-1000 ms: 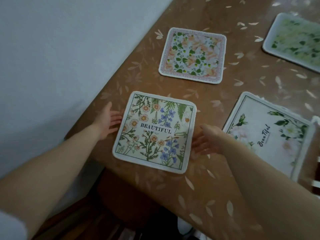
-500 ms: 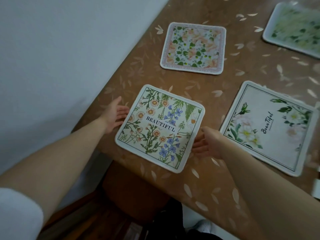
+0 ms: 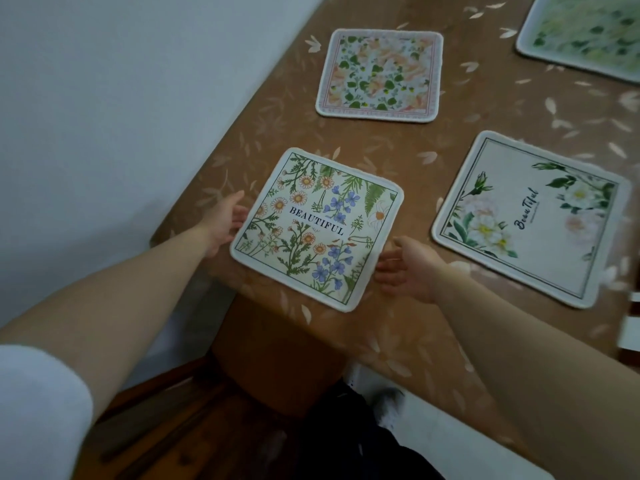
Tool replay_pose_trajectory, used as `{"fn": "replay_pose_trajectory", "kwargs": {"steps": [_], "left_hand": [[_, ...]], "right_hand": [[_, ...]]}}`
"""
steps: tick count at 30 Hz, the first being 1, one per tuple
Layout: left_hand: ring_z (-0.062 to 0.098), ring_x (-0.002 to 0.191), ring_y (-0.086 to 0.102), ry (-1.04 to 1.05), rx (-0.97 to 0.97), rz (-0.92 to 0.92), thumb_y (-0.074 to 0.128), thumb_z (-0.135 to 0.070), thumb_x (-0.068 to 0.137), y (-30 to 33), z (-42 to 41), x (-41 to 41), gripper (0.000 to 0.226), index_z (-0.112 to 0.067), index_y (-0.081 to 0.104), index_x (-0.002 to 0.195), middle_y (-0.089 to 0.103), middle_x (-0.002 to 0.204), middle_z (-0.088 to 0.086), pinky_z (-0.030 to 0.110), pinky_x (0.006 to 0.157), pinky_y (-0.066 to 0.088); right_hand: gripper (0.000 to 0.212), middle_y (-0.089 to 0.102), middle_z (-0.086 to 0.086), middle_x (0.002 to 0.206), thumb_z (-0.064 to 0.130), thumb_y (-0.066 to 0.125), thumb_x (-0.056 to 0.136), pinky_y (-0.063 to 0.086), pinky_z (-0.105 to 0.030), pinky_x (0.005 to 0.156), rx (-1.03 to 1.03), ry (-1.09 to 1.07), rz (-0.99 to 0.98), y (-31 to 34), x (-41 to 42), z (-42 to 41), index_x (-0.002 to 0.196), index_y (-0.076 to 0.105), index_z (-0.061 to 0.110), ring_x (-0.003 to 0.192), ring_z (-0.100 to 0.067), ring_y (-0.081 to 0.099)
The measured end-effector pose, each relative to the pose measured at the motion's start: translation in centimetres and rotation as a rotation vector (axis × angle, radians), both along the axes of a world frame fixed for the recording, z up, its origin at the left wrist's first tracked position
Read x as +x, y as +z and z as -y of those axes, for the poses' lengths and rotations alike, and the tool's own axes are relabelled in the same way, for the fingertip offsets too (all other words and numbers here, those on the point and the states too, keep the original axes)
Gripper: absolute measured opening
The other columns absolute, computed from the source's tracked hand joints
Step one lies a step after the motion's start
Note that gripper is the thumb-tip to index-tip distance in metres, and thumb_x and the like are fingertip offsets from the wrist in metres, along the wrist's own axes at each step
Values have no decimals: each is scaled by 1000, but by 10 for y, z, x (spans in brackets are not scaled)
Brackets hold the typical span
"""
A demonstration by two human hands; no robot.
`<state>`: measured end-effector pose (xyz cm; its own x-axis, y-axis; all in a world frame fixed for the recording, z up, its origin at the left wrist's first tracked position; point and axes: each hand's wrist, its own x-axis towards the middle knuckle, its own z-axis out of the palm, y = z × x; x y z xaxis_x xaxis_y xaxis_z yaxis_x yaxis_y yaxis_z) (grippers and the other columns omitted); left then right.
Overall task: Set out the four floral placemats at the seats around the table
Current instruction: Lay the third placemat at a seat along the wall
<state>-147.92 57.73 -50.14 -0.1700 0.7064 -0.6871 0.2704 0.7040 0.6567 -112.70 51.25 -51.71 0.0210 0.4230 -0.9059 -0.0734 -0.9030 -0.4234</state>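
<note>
A daisy-and-blue-flower placemat (image 3: 317,228) printed "BEAUTIFUL" lies near the table's near left corner, turned slightly askew. My left hand (image 3: 225,221) rests at its left edge and my right hand (image 3: 410,268) at its lower right edge, fingers spread and touching the mat's border. A peach-and-green placemat (image 3: 379,76) lies farther along the left side. A white-rose placemat (image 3: 530,218) lies to the right. A green leafy placemat (image 3: 585,32) shows partly at the top right.
The brown table (image 3: 426,143) has a leaf-patterned cover and runs along a pale wall (image 3: 121,98) on the left. A wooden chair (image 3: 194,420) stands below the near corner. White objects (image 3: 632,327) poke in at the right edge.
The "BEAUTIFUL" placemat has rotated a little clockwise and both hands have shifted with its edges. The view has moved closer and slightly right.
</note>
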Motion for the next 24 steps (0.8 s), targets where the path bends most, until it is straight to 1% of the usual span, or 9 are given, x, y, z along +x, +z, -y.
{"fn": "replay_pose_trajectory", "kwargs": {"steps": [3,4,6,9,14,16,19,21,24], "left_hand": [[24,111,57,21,21,-25,39,-60,97,-6,-11,-4,58,-11,63,115,66,112,4,40,90,41],[24,109,59,26,30,-23,39,-61,96,-9,-16,-5,57,-12,64,112,67,111,5,41,89,41],[25,104,62,37,48,-14,38,-64,94,-11,-23,-5,60,-13,66,107,69,109,8,41,82,44],[25,101,64,-3,44,-19,35,-69,90,-13,-30,-6,69,-11,66,111,70,107,9,41,80,47],[24,101,64,-16,34,27,36,-70,90,-12,-27,-14,73,-8,66,115,70,109,9,37,74,46],[23,102,63,-39,28,38,36,-68,91,-12,-24,-16,71,-9,65,116,70,110,9,36,74,46],[22,100,64,-53,36,45,35,-67,91,-13,-17,-17,64,-13,65,105,70,107,8,36,74,46],[23,99,63,-47,43,40,35,-66,92,-12,-15,-19,62,-13,65,102,69,106,8,37,75,45],[22,95,64,-46,58,48,36,-63,95,-12,-11,-21,59,-12,65,101,69,101,8,36,73,45]], "right_hand": [[46,73,-19,106,42,44,104,55,-47,83,30,-36,39,-1,-4,1,108,67,2,96,-37,71],[45,75,-19,105,41,45,103,56,-45,78,40,-48,58,-1,-6,0,109,67,2,94,-37,74],[44,79,-17,100,40,47,102,57,-43,71,57,-45,90,0,-8,0,109,69,3,89,-36,77],[43,79,-17,100,40,47,101,56,-42,72,65,-38,129,-1,-13,1,108,69,4,89,-35,76],[41,76,-17,100,37,45,102,54,-41,69,52,-41,193,3,-23,10,101,69,5,88,-34,73],[41,76,-18,101,37,44,101,55,-41,70,48,-43,212,4,-25,13,101,69,4,90,-35,73],[43,76,-18,102,39,44,102,55,-42,72,33,-40,202,4,-30,20,101,69,4,91,-35,73],[45,76,-18,102,42,45,103,55,-42,71,35,-29,194,3,-32,23,103,68,3,91,-34,73],[47,76,-15,95,46,48,102,54,-40,68,50,-38,204,4,-35,26,102,69,4,86,-32,74]]}}
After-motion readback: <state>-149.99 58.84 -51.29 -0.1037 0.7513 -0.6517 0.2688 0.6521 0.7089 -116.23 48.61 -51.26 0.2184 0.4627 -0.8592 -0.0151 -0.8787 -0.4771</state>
